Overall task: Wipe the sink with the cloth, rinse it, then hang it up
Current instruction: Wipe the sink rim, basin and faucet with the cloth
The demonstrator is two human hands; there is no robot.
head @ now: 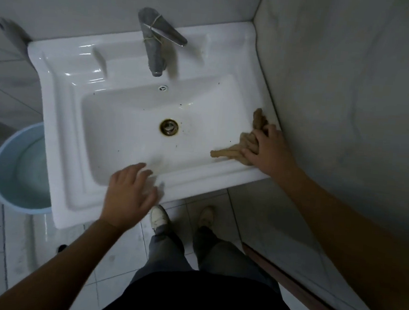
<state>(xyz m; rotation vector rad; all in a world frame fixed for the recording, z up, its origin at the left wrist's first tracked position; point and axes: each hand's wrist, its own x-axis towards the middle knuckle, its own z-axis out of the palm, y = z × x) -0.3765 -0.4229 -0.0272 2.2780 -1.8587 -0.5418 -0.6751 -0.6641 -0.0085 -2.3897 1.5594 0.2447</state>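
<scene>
Cannot make out the fingertips of the left hand [129,195], smeared by motion blur. Cannot see the cloth [228,153] whole, partly covered by the right hand [267,150].

The faucet [155,48] stands mid-way along the back ledge of the sink [61,124], with the overflow hole [163,88] just below its spout and the drain [168,127] in the middle of the basin floor. The cloth [238,147] lies at the sink's right edge beside the wall [338,92], under the right hand [270,150]; the left hand [132,190] is over the front rim. A bucket [21,169] stands on the floor left of the sink.
</scene>
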